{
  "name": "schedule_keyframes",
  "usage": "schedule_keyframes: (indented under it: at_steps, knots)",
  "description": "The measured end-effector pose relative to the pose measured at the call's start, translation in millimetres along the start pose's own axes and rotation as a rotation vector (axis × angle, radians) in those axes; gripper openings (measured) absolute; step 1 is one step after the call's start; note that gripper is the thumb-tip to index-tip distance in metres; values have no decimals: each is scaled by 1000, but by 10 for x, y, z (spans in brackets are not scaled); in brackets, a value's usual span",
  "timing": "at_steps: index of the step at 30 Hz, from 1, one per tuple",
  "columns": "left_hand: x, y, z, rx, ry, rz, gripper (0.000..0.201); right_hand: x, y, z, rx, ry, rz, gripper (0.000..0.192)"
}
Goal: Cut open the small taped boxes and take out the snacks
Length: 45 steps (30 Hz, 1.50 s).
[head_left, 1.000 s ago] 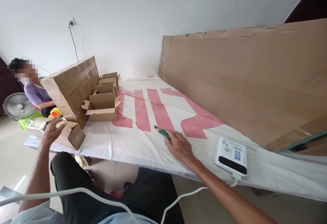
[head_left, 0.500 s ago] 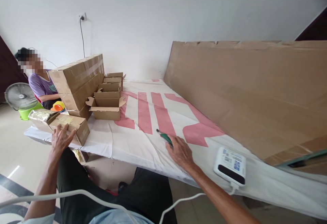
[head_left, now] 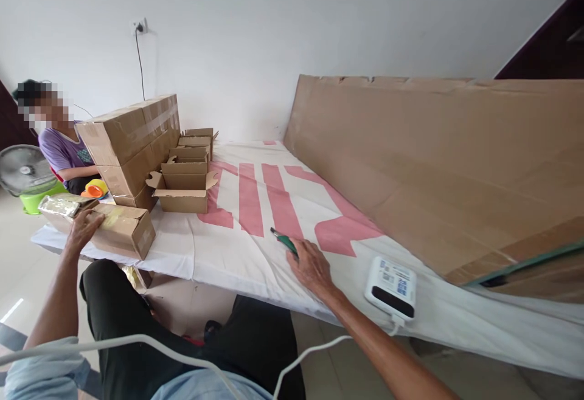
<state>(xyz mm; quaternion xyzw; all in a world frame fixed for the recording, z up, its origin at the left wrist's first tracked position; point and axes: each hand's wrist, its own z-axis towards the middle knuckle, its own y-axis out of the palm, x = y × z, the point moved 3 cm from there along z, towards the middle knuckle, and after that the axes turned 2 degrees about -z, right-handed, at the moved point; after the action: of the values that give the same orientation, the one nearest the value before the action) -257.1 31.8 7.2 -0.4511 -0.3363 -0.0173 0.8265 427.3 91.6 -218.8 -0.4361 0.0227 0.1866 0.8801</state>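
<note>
Left hand (head_left: pixel 83 228) shifted across box (head_left: pixel 119 237) (right unmoved)

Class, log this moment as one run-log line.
left hand: flat on small carton | right hand: on green-handled tool | power bank: beside right hand

Head view, down over table (head_left: pixel 228 254)

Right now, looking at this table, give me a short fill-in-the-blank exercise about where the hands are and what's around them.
1. The left hand rests on a small closed ____ box at the table's near edge.
2. The right hand lies on the cloth at a tool with a ____ handle.
3. The cloth is white with ____ markings.
4. The white device lies to the ____ of the right hand.

Missing words: cardboard; green; pink; right
</note>
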Motion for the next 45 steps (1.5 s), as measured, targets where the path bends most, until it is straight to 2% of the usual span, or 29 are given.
schedule_keyframes:
  at_steps: [2,4,7,12,17,20,23,27,36,45]
  knots:
    - [-15,33,-55,-25,-115,-59,70,-9,-15,-1,-8,7,-11,36]
    - [25,65,-164,-28,-153,-95,72,-18,-28,-3,-10,12,-20,37]
    - [174,154,-398,-42,-88,-126,73,-27,-35,-6,-17,16,-19,37]
    - [540,434,-908,-89,49,-152,70,-28,-41,-2,-16,25,6,38]
    - [924,749,-1438,-265,155,-347,74,-45,-70,-3,-24,27,5,36]
    - [1091,886,-1615,-341,152,-487,71,-57,-86,-3,-41,32,4,32]
    - [1178,951,-1635,-350,124,-598,63,-62,-94,0,-45,31,7,30]
    - [1167,963,-1586,-411,37,-687,55,-67,-95,3,-41,32,8,30]
    - [1156,998,-1501,-494,-16,-732,76,-49,-90,0,-26,22,14,32]
    - [1330,994,-1424,-526,-84,-812,76,-70,-106,42,-87,80,9,32]
